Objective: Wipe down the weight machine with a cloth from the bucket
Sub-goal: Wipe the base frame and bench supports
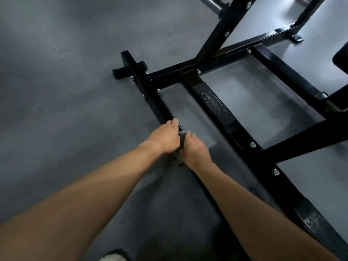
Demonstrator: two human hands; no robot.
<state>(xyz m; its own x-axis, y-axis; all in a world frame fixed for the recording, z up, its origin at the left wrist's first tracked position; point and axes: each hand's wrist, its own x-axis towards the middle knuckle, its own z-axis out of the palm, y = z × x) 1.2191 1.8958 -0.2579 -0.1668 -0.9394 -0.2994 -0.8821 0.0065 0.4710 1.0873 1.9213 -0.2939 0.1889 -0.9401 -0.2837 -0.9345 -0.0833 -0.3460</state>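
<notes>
Stooped over the grey floor [56, 91], the person has the left hand [165, 137] and right hand [194, 150] side by side, both curled tight around a bunched dark grey cloth [182, 136]. It sits on the low outer rail of the black steel weight-machine frame [151, 92] — probably wrapped over its edges to clean several faces at once (no bucket in sight).

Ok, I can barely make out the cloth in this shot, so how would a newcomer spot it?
Find the black steel machine frame on the grey floor and follow its leftmost floor rail toward the camera. Where the left hand and right hand meet over it, a dark grey cloth is bunched between them: crumpled and matte, unlike the glossy rail.
</notes>
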